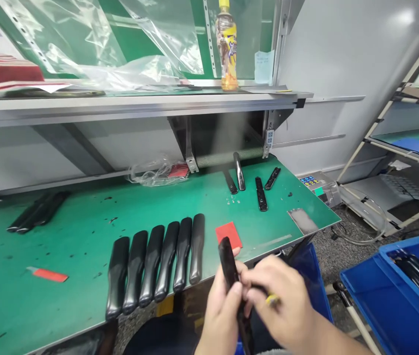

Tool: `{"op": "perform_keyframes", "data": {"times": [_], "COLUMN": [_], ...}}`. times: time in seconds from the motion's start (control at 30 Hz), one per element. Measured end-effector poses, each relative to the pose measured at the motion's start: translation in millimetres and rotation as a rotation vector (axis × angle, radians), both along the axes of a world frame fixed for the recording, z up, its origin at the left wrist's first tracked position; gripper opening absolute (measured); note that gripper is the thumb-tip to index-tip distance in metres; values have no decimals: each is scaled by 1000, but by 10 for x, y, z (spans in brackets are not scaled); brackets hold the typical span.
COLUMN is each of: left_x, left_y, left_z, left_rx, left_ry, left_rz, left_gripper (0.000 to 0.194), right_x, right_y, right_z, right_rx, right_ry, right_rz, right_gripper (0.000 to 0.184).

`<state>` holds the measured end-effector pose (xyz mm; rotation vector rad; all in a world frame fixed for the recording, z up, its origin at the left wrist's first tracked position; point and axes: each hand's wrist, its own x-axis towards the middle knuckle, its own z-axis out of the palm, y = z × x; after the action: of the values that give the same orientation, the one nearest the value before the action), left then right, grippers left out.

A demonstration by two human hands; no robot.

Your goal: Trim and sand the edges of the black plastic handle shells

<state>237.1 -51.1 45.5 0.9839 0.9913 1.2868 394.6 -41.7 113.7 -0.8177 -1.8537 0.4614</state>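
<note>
My left hand (218, 308) is wrapped round a long black plastic handle piece (227, 259), held upright and slightly tilted in front of the table edge. Against its side, my right hand (283, 293) pinches a small tool with a yellow end (272, 299); the tool's tip is hidden by my fingers. A red square pad (229, 235) lies on the table just beyond the held piece. To the left stretches a row of several similar glossy black handle pieces (168, 261), laid side by side near the front edge.
On the green table (83, 236) are loose black pieces (261, 194) by a conveyor opening (227, 138), more black pieces (39, 212) at left, and a red-handled blade (49, 274). A shelf (131, 106) above carries a bottle (227, 49). Blue bins (364, 291) stand at right.
</note>
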Motion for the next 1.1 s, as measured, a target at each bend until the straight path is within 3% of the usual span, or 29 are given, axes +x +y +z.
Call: {"op": "perform_keyframes", "data": {"times": [0.07,0.13,0.27,0.43,0.57,0.63,0.73,0.8,0.87,0.97,1.1], "left_x": [-57,-91,-135,-120,-125,-195,-396,-563,-722,-901,-1010], "left_y": [-91,-161,-264,-383,-430,-435,-445,-457,-465,-453,-415], "left_z": [47,78,66,54,74,75,72,88,129,210,271], "left_rx": [-161,-224,-218,-262,-242,-216,-196,-183,-142,-78,-73], "left_ry": [-216,-294,-311,-354,-326,-295,-334,-416,-485,-542,-611], "left_rz": [36,77,85,219,289,224,9,-22,81,214,213], "left_gripper": [42,45,51,54,52,51,53,54,50,47,55], "right_x": [-78,-155,-255,-350,-389,-368,-310,-301,-350,-525,-746], "right_y": [-43,-85,-118,-153,-232,-270,-296,-267,-187,-5,163], "right_z": [-177,-302,-415,-508,-549,-514,-425,-422,-530,-866,-1207], "right_rx": [-3,-36,-62,118,160,124,-39,-115,-159,-255,-343], "right_ry": [-126,-185,-172,-213,-199,-173,-82,-45,-72,-141,-156], "right_rz": [99,116,191,185,211,211,148,130,161,171,110], "right_gripper": [20,21,21,27,28,27,25,24,22,29,47]}}
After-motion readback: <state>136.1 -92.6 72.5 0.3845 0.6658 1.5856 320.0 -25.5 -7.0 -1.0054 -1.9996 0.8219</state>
